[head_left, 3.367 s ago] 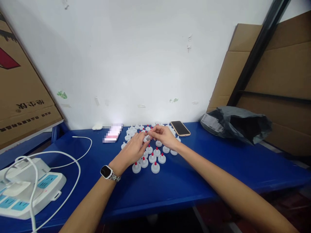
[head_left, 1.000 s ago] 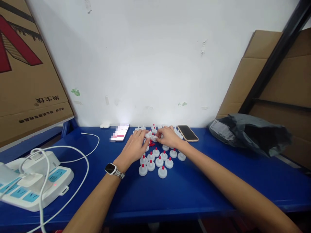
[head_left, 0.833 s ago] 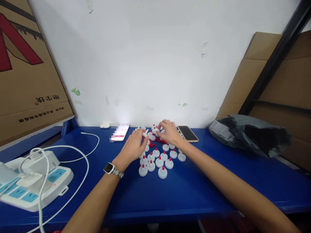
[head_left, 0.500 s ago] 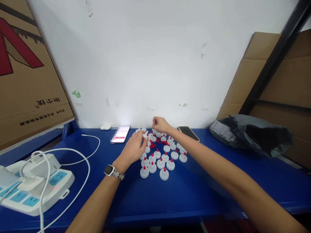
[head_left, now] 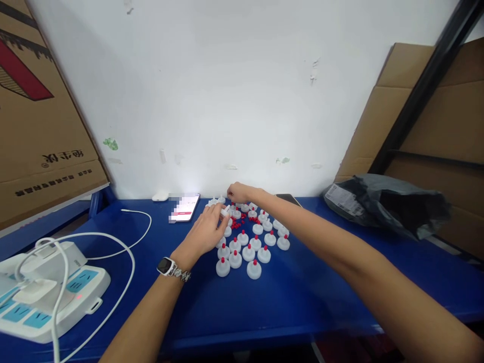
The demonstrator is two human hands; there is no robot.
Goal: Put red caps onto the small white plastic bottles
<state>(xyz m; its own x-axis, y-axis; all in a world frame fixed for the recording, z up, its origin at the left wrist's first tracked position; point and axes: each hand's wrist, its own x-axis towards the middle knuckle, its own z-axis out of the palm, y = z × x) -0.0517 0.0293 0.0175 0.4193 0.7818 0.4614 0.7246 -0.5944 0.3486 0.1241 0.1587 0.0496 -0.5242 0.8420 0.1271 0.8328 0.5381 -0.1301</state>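
Left hand [head_left: 204, 227] pinches white plastic spouted cap [head_left: 226, 211] beside round white red-tipped caps [head_left: 243, 239]. Right hand [head_left: 242, 192] curled at far side; hold unclear. Step: apparently picking up; next calls for steady left pinch, precise right fingertips.

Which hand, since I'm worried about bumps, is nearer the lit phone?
Left. The left hand is just right of the lit phone; the right hand is farther to the right.
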